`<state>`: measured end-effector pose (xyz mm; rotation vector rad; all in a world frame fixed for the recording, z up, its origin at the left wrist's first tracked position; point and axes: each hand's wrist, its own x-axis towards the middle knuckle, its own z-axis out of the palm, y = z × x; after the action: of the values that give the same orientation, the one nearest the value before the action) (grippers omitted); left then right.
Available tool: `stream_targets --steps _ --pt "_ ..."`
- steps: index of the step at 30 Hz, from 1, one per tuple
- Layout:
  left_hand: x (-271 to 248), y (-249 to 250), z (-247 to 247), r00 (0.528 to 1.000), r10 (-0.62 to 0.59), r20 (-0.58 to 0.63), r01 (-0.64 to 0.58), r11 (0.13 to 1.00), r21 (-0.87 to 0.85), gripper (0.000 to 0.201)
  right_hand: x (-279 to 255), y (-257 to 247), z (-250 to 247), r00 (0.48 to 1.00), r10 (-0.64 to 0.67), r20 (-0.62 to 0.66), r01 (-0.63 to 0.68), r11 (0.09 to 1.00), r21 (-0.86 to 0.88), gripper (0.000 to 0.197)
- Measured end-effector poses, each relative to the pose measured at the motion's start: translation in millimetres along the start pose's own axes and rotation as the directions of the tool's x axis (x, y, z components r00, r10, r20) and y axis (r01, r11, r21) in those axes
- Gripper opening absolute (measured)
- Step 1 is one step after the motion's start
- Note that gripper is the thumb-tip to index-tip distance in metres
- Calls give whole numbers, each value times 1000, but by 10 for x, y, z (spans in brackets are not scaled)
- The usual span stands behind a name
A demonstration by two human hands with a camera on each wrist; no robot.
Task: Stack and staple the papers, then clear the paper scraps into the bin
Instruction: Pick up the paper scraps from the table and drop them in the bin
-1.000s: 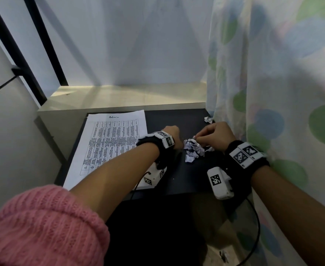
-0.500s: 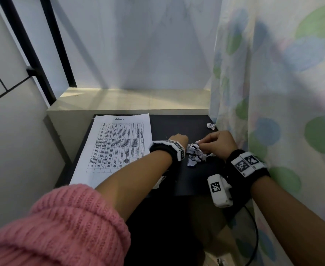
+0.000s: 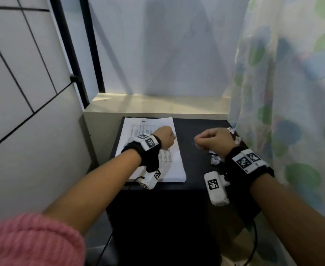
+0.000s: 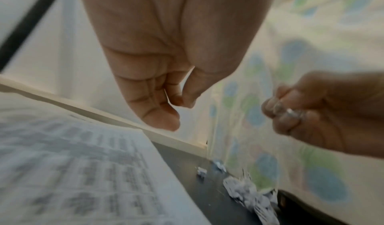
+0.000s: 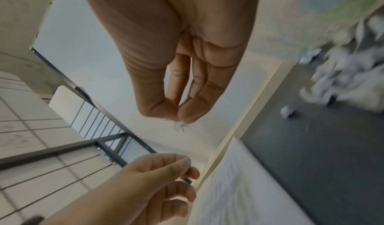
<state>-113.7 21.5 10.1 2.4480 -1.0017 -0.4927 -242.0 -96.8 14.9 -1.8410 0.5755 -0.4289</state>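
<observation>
A stack of printed papers lies on the left of the black table. My left hand hovers over the papers with its fingers curled and the thumb against them; I see nothing in it. My right hand is raised above the table to the right, with thumb and forefinger pinching a tiny scrap that trails a thin wisp. A pile of crumpled paper scraps lies under the right wrist, also seen in the left wrist view. No bin or stapler is in view.
A spotted curtain hangs along the table's right edge, with smaller scraps at its foot. A pale ledge runs behind the table, and a tiled wall with a black frame stands on the left.
Both hands have lifted off the scrap pile and drawn apart. The left hand has gone left over the papers. The right hand has risen with its fingertips pinched.
</observation>
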Motion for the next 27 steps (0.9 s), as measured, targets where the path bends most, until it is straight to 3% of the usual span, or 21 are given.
stream_targets --steps 5,9,12,15,19,20,22,25,27 --pt "-627 -897 -299 988 -65 -140 51 994 -102 18 -124 -244 941 984 15 180 -27 998 62 17" --pt "-1114 -1677 -379 953 -211 -216 207 978 -40 36 -294 -315 1818 938 3 347 -38 995 93 27" --pt "-1431 -2170 -334 918 -364 -160 363 931 -31 25 -474 -319 2455 906 4 424 -25 999 43 23" --pt "-1607 -2615 -164 874 -478 -89 475 878 -55 11 -655 -289 2977 868 15 495 13 998 -53 3" --pt "-1689 -3070 134 815 -578 -22 572 811 -120 13 -739 -77 3446 848 70 525 38 981 -192 12" --pt "-1690 -3158 208 797 -604 -14 597 791 -135 19 -737 16 3526 847 92 523 34 973 -227 8" --pt "-1676 -3295 329 770 -638 1 632 762 -138 33 -709 235 3659 853 152 499 7 953 -303 21" --pt "-1599 -3447 449 771 -637 20 633 762 -140 29 -601 578 3840 859 261 441 -83 921 -382 33" --pt "-1533 -3498 490 782 -622 41 619 769 -161 24 -513 774 3941 854 325 407 -135 893 -428 18"
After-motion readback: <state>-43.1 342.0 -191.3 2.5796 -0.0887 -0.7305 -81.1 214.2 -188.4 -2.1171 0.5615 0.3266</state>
